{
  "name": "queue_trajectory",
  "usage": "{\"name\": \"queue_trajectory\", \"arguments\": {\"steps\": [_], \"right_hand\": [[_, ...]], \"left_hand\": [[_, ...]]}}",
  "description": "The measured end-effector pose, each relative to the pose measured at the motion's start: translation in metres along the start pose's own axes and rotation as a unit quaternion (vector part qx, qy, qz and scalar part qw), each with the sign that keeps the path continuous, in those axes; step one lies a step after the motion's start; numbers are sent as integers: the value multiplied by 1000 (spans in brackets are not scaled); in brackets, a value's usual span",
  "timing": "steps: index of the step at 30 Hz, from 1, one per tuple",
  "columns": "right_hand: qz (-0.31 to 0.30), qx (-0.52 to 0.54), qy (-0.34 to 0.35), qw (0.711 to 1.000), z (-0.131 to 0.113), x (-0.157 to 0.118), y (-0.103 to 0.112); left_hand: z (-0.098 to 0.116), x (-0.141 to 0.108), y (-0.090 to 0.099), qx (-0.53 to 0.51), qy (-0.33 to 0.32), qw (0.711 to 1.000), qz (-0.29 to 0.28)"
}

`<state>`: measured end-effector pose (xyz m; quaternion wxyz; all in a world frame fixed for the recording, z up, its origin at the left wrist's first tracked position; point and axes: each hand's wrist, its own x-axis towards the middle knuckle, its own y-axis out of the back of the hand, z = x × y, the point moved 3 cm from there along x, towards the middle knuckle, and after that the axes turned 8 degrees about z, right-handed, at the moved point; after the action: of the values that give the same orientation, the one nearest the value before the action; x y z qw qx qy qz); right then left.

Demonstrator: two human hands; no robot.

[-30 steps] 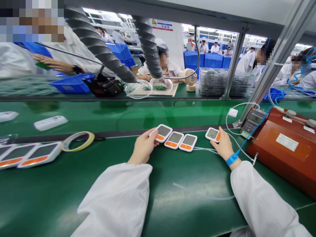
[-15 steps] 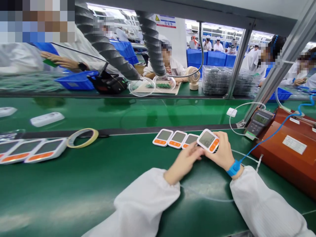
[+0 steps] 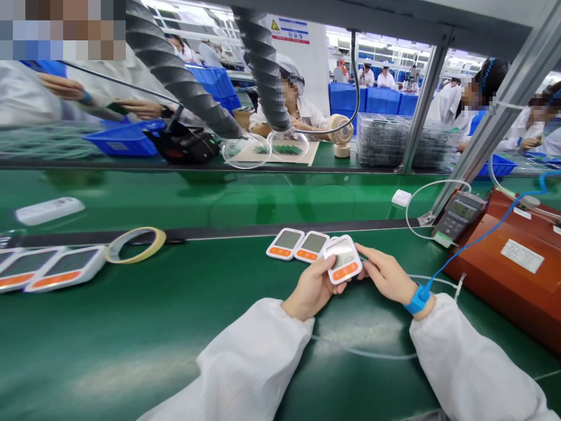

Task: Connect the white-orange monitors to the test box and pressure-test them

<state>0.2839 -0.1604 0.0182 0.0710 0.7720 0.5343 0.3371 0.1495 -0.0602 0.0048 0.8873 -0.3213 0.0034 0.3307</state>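
My left hand (image 3: 311,286) grips a white digital monitor (image 3: 345,268) with a grey display and orange buttons, its thumb on the front by the left edge. My right hand (image 3: 388,272) is at the monitor's right edge, index finger stretched out and fingers apart; whether it touches is hard to see. A blue wrist strap (image 3: 418,299) with a cord is on my right wrist. Two similar monitors, one on the left (image 3: 286,243) and one beside it (image 3: 312,245), lie face up just behind. The held monitor mostly hides another white edge there.
On the left lie a tape roll (image 3: 160,238) and several larger orange-buttoned devices (image 3: 72,269). To the right stand a handheld gauge (image 3: 462,210) and a red-brown box (image 3: 512,257) with tubing. A green belt (image 3: 245,199) carrying white parts runs behind; co-workers sit beyond.
The monitor has come left and lower and turned, passing from my right hand's grip into my left hand. My right hand's fingers have loosened. White parts on the belt have shifted left.
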Motion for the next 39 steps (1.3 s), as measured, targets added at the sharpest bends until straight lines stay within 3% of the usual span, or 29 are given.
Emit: {"name": "queue_trajectory", "arguments": {"steps": [3,5,13,15,18,20,24,27,30,32,34,39], "right_hand": [[13,-135,27,990,-1,2,2],[13,-179,27,983,-3,2,4],[63,-326,-45,942,2,1,8],[71,-343,-59,935,8,3,10],[44,-346,-58,935,16,5,8],[17,-340,-55,939,18,5,4],[-14,-335,-65,940,19,3,-4],[-26,-338,-72,938,18,2,-6],[-28,-343,-73,936,17,1,-7],[-26,-346,-73,935,16,1,-8],[-23,-348,-74,934,16,1,-9],[-20,-347,-80,934,15,2,-12]], "left_hand": [[-6,-4,-3,64,37,996,-50],[-7,-7,-5,87,41,994,-52],[8,-9,-12,171,-50,983,-39],[18,-5,-6,194,-85,977,-16],[45,3,16,220,-180,954,93],[67,8,41,239,-243,921,189],[103,14,104,243,-307,856,336],[118,13,153,323,-295,783,443],[123,15,179,515,-221,699,443],[121,17,181,586,-187,673,410],[117,18,169,621,-192,658,381],[96,24,123,801,-155,520,253]]}}
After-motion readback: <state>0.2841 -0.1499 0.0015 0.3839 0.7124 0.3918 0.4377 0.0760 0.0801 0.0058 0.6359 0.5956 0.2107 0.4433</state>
